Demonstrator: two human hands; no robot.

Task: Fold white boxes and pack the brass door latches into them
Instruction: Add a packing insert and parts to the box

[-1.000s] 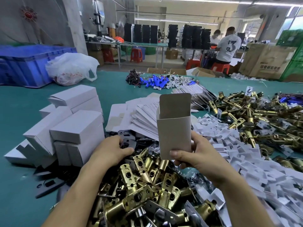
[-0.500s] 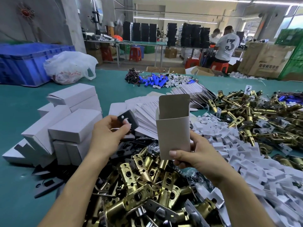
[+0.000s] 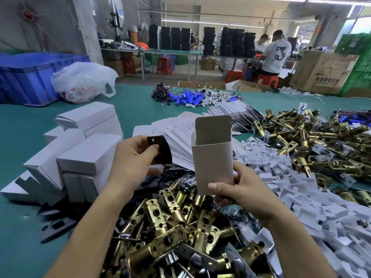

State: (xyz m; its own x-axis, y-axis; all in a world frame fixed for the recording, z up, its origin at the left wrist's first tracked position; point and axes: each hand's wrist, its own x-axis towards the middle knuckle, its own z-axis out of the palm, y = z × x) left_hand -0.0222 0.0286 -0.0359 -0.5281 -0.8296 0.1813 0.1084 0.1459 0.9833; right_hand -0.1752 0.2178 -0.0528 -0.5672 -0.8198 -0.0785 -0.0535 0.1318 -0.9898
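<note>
My right hand (image 3: 240, 189) grips the lower end of an upright white box (image 3: 212, 157) whose top flap stands open. Left of it, my left hand (image 3: 132, 159) pinches a black metal plate (image 3: 160, 150) with a small hole, raised almost level with the box mouth. A heap of brass door latches (image 3: 172, 223) lies just below both hands. A second latch heap (image 3: 313, 141) spreads at the right. Several closed white boxes (image 3: 80, 149) are stacked at the left.
Flat box blanks (image 3: 180, 135) fan out behind the box. White card inserts (image 3: 301, 197) cover the right side. More black plates (image 3: 54, 227) lie on the green table (image 3: 20, 237). Blue cylinders (image 3: 188, 98), a plastic bag (image 3: 82, 81) and a blue crate (image 3: 28, 75) sit farther back.
My left hand picked a black plate out of the pile near the boxes, lifted it and brought it right toward the open box. My right hand kept the box upright.
</note>
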